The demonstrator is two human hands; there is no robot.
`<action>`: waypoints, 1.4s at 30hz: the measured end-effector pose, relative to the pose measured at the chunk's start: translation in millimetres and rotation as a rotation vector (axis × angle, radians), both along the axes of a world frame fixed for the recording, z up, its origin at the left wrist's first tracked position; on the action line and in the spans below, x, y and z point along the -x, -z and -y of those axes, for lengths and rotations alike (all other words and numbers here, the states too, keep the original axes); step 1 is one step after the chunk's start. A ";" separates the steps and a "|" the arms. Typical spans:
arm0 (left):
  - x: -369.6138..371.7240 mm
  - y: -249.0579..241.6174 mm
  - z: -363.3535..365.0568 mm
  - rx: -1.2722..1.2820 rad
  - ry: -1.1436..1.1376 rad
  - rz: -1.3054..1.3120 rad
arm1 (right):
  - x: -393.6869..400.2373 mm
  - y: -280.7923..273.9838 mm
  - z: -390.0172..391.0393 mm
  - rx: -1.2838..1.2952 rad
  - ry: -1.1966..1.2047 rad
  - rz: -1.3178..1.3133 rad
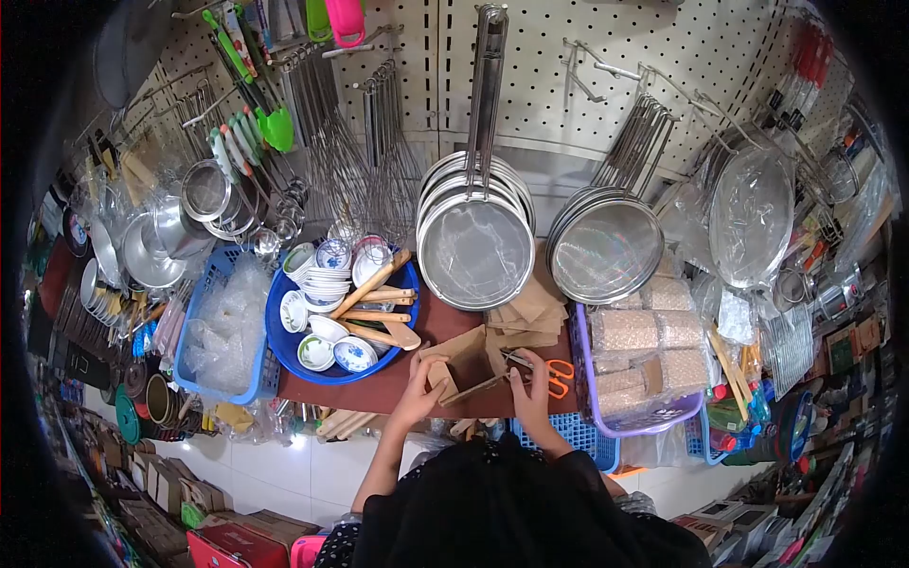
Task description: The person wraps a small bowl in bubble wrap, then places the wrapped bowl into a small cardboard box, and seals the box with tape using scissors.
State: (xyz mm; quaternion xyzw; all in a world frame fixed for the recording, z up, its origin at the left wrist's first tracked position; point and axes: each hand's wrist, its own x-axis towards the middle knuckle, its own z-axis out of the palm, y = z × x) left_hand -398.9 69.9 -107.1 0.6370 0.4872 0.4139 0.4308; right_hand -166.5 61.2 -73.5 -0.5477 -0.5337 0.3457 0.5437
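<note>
An open cardboard box [464, 364] stands on the surface [445, 317] between the hands. The left hand [417, 389] grasps its left side; whether the right hand [532, 384], opposite, grips it, I cannot tell. Shaping it seems the step, probably calling next for steadied walls. Orange scissors [561, 378] lie rightward.

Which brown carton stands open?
The carton between the left hand and right hand: its walls stand up around a hollow, while the stacked cartons beyond it lie flat.
</note>
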 end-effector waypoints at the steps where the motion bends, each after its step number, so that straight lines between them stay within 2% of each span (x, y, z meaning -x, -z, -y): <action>1: -0.9 5.1 0.4 -0.014 -0.035 -0.005 | -5.2 2.0 -2.1 -0.005 -0.095 0.028; 6: -0.7 9.6 0.2 -0.072 -0.067 0.042 | -19.6 -0.1 -3.3 -0.033 -0.467 0.275; 10: 2.1 21.6 -0.3 0.073 -0.041 0.221 | -15.8 -12.3 2.0 -0.114 -0.462 0.398; 13: 2.0 21.0 4.1 0.143 -0.041 0.328 | -20.8 8.4 1.6 -0.147 -0.471 0.434; 16: -0.1 24.3 5.6 0.106 -0.033 0.471 | -20.2 15.6 2.5 -0.145 -0.441 0.396; 19: -3.1 23.3 10.0 0.086 -0.077 0.605 | -9.4 13.7 1.7 -0.189 -0.292 0.322; 22: -10.0 17.0 15.3 0.053 -0.095 0.658 | -1.6 12.6 -1.7 -0.004 -0.232 0.117; 23: -12.1 14.3 16.5 0.038 -0.093 0.667 | -1.4 14.0 -4.8 -0.029 -0.252 0.121; 26: -14.6 2.8 15.6 0.019 -0.076 0.533 | -0.8 23.4 -15.0 -0.047 -0.330 0.107; 29: -15.9 -9.5 12.3 -0.019 -0.113 0.627 | 3.2 21.2 -19.2 0.025 -0.414 0.042; 31: -8.7 -7.6 7.2 -0.006 -0.112 0.492 | 8.6 9.0 -22.1 0.042 -0.437 0.001; 35: 7.9 -10.7 2.2 -0.174 -0.162 0.016 | 13.9 13.7 -25.8 -0.100 -0.415 0.246; 37: 9.8 -17.7 4.9 -0.174 -0.186 -0.029 | 17.4 15.7 -24.9 -0.242 -0.368 0.327; 38: 10.3 -20.2 6.6 -0.173 -0.197 -0.049 | 17.1 14.9 -20.5 -0.158 -0.382 0.321; 42: 11.1 -1.9 4.3 -0.181 -0.214 -0.012 | 23.2 4.8 -10.6 -0.099 -0.340 0.331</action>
